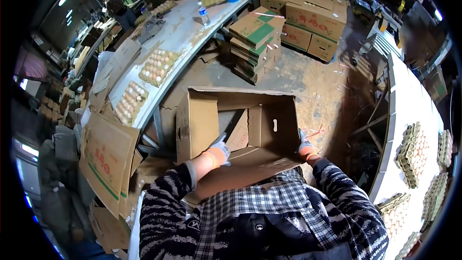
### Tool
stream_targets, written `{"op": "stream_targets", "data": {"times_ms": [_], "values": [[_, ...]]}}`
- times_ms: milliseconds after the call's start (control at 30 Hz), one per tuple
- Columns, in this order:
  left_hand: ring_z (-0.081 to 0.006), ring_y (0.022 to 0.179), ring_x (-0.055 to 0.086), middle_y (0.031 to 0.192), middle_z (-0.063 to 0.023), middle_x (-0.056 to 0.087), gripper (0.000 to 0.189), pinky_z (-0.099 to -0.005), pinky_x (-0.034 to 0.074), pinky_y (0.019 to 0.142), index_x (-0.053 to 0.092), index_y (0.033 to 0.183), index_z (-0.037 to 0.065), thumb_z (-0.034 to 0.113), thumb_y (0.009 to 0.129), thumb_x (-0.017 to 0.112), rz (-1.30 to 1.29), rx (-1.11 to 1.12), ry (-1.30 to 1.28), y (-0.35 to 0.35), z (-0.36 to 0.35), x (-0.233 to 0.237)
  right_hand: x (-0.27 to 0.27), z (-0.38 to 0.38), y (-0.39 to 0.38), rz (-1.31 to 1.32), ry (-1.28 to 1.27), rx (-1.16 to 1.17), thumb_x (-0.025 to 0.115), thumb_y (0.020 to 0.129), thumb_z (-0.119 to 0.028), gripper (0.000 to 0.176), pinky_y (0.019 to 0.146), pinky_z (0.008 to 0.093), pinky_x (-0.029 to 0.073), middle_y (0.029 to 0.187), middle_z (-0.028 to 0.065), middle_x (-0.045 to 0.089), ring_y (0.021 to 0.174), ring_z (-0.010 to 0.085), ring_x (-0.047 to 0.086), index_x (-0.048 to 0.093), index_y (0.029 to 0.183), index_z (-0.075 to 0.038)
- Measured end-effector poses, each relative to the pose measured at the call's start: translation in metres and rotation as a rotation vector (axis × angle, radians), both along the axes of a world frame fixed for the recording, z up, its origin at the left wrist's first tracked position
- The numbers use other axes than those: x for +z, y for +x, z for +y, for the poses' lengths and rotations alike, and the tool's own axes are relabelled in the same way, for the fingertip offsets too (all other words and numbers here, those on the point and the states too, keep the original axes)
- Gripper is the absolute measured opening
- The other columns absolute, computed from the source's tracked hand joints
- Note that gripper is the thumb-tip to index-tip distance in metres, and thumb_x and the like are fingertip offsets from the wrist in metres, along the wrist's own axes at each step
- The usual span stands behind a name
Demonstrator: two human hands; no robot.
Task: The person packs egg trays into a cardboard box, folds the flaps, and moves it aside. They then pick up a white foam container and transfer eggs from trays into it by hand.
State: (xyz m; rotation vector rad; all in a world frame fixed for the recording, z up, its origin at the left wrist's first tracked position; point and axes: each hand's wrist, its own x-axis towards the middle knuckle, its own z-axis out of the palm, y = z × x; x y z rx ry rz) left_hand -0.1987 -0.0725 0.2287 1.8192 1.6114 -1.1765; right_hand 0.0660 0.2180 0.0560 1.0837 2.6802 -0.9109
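A brown cardboard box (204, 120) is held open in front of my body, and I look down into it. Grey shows through a gap between its bottom flaps, and one inner flap (239, 136) carries red print. My left hand (219, 150), in a grey glove with an orange cuff, grips the near left edge of the box. On the opposite side, my right hand (306, 145), gloved the same way, is closed on the right wall's edge; some of its fingers are hidden.
At left, a long table (187, 33) bears egg trays (159, 66) and a water bottle (203, 14). Flattened cartons (106, 159) lean against it. Ahead stand folded cartons (257, 29) and stacked boxes (315, 19). A white table (409, 96) at right holds stacked egg trays (412, 156).
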Motion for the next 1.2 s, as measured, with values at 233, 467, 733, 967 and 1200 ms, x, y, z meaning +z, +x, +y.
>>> {"op": "stream_targets", "data": {"times_ms": [233, 467, 733, 967, 1200], "values": [[-0.0262, 0.077, 0.064, 0.076, -0.0052, 0.068, 0.047, -0.0501, 0.032, 0.108, 0.07, 0.074, 0.008, 0.052, 0.088, 0.058, -0.831, 0.012, 0.688, 0.018, -0.011, 0.084, -0.059, 0.098, 0.02, -0.235, 0.202, 0.696, 0.065, 0.08, -0.017, 0.038, 0.087, 0.0417, 0.053, 0.108, 0.0202, 0.069, 0.099, 0.0392, 0.066, 0.067, 0.117, -0.005], [-0.0205, 0.061, 0.063, 0.057, -0.0047, 0.059, 0.062, -0.0496, 0.039, 0.102, 0.054, 0.052, 0.01, 0.052, 0.096, 0.047, -2.183, 0.228, 0.679, 0.028, -0.054, 0.202, 0.122, 0.146, 0.017, 0.439, 0.091, 0.09, 0.085, 0.067, -0.012, 0.052, 0.089, 0.0332, 0.052, 0.105, 0.0166, 0.07, 0.096, 0.023, 0.067, 0.066, 0.112, 0.004], [-0.0261, 0.145, 0.023, 0.156, -0.0193, 0.025, 0.075, -0.037, 0.015, 0.119, 0.031, 0.149, 0.002, 0.03, 0.09, 0.068, -1.837, 1.259, 1.643, 0.083, -0.109, 0.112, 0.155, 0.177, -0.114, 1.069, -0.878, -0.317, 0.056, 0.094, -0.022, 0.031, 0.083, 0.0435, 0.055, 0.116, 0.0143, 0.061, 0.105, 0.0322, 0.06, 0.058, 0.116, -0.001], [-0.0269, 0.145, 0.024, 0.157, -0.0183, 0.023, 0.118, -0.0387, 0.023, 0.117, 0.004, 0.155, 0.003, 0.037, 0.075, 0.084, -1.239, 1.724, 1.436, 0.123, -0.148, 0.037, 0.324, 0.058, -0.213, 0.982, 0.307, 0.496, 0.065, 0.085, 0.001, 0.05, 0.087, 0.0413, 0.056, 0.127, 0.0131, 0.059, 0.115, 0.0286, 0.058, 0.049, 0.132, 0.001], [-0.0331, 0.134, 0.043, 0.148, -0.0184, 0.038, 0.093, -0.0416, 0.037, 0.111, 0.029, 0.151, 0.007, 0.03, 0.078, 0.081, -0.953, 1.278, 1.498, 0.144, -0.145, 0.001, 0.402, -0.033, -0.29, 1.154, -0.427, 0.435, 0.074, 0.081, -0.006, 0.059, 0.096, 0.0357, 0.048, 0.123, 0.0149, 0.062, 0.119, 0.0262, 0.056, 0.05, 0.134, 0.001]]}}
